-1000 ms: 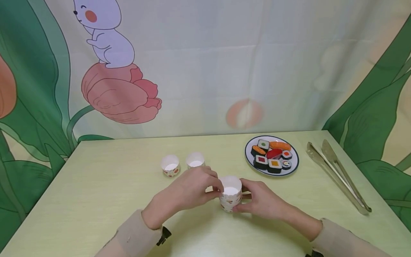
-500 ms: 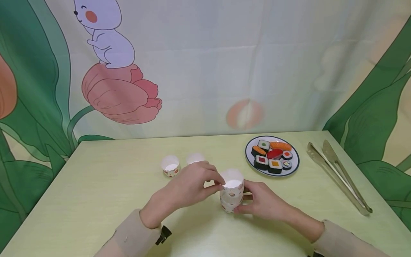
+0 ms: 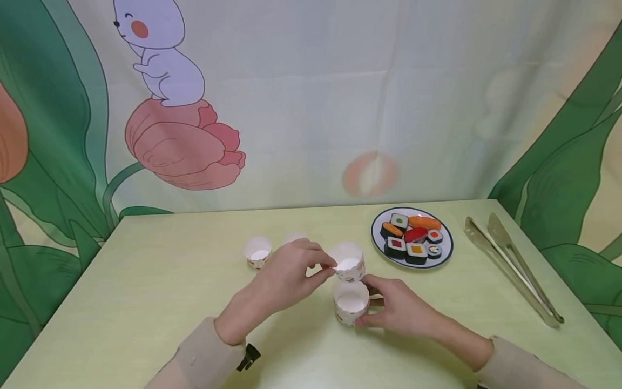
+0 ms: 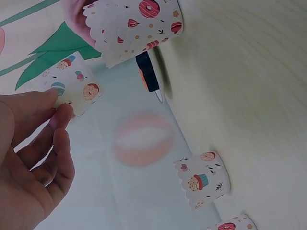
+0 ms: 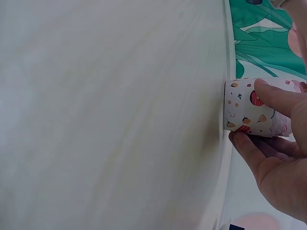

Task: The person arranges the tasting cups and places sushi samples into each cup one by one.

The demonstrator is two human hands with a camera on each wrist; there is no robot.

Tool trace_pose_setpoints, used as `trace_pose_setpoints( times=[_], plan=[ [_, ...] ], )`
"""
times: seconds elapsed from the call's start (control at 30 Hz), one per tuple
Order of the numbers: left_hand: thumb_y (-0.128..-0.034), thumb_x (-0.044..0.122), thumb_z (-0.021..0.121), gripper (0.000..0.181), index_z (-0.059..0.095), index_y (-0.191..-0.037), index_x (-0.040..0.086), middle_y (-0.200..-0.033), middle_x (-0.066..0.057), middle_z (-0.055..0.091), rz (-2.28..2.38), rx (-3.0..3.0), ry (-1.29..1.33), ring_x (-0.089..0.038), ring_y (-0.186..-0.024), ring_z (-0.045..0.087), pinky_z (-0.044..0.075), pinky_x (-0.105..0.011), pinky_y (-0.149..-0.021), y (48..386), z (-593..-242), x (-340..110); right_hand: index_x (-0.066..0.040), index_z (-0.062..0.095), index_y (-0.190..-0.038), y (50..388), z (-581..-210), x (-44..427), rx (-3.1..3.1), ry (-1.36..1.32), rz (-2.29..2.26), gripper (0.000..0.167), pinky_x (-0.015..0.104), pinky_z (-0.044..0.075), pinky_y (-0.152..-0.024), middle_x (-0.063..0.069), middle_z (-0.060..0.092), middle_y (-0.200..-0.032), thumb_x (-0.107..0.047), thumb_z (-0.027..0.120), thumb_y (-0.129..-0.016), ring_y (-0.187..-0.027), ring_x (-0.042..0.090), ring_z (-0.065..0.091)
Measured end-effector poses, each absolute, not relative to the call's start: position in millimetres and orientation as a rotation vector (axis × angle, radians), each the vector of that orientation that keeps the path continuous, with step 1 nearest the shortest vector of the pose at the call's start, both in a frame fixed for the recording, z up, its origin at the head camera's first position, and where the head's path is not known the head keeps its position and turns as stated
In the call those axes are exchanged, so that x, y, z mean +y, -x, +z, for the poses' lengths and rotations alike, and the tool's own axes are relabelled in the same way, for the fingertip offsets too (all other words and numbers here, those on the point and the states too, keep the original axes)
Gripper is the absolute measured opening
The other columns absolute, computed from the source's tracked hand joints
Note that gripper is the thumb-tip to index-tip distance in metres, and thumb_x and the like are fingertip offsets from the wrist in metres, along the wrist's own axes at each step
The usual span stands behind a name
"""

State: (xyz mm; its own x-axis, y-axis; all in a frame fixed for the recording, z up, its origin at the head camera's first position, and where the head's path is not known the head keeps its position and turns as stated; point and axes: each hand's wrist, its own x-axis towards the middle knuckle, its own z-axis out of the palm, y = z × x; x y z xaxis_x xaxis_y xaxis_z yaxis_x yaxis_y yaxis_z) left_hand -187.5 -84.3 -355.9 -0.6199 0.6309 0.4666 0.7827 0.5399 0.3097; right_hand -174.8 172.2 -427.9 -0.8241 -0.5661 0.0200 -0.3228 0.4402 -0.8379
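Cup of white printed paper (image 3: 349,263), round with a scalloped rim, is at the centre of the head view, a little right of the middle. The left hand (image 3: 289,275) pinches its rim between thumb and fingertips, the gap closed down to the paper edge; the left wrist view shows it raised off the tabletop and just apart from the nested stack of matching white paper cups (image 3: 351,309). That stack stands upright directly below it in the head view. The right hand (image 3: 400,305) holds the stack from the side, thumb and fingers spread only as wide as its wall.

Left of centre, a single white paper cup with a food print (image 3: 257,253) stands upright, near a partly hidden white paper cup (image 3: 295,237) behind the left hand. Toward the right, sushi-shaped pieces (image 3: 415,234) lie on a white round plate with a dark blue rim (image 3: 447,240). At the far right, long metal tongs (image 3: 510,274) lie diagonally on the pale yellow tabletop (image 3: 146,302).
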Motion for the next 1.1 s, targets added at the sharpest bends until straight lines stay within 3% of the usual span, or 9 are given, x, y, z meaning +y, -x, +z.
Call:
trace_pose_setpoints(
  times=[0.6,0.9,1.1],
  plan=[
    [-0.0847,0.005,0.084,0.007,0.083,-0.091,0.008,-0.082,0.000,0.075,-0.596,-2.545,1.047,-0.017,-0.073,0.062,0.051,-0.029,-0.069,208.0,-372.0,-82.7,-0.003,0.061,-0.131,171.7,-427.4,175.2,2.433,0.771,-1.345,0.061,0.040,0.051,-0.100,0.005,0.066,-0.126,-0.019,0.091,-0.081,-0.117,0.026,0.065],
    [-0.0842,0.006,0.084,0.007,0.083,-0.090,0.009,-0.082,0.000,0.075,-0.487,-2.601,0.993,-0.021,-0.074,0.065,0.054,-0.041,-0.072,220.8,-379.8,-84.2,-0.003,0.060,-0.132,172.3,-427.3,175.1,2.435,0.760,-1.330,0.062,0.041,0.051,-0.100,0.006,0.066,-0.125,-0.020,0.091,-0.080,-0.117,0.026,0.065],
    [-0.0852,0.002,0.081,0.006,0.083,-0.089,0.006,-0.083,-0.004,0.076,-0.485,-2.618,1.001,-0.023,-0.075,0.065,0.054,-0.037,-0.074,229.5,-382.3,-82.5,-0.003,0.061,-0.131,172.4,-427.6,175.2,2.436,0.774,-1.325,0.061,0.039,0.051,-0.100,0.007,0.067,-0.125,-0.020,0.091,-0.080,-0.116,0.025,0.065]
  ],
)
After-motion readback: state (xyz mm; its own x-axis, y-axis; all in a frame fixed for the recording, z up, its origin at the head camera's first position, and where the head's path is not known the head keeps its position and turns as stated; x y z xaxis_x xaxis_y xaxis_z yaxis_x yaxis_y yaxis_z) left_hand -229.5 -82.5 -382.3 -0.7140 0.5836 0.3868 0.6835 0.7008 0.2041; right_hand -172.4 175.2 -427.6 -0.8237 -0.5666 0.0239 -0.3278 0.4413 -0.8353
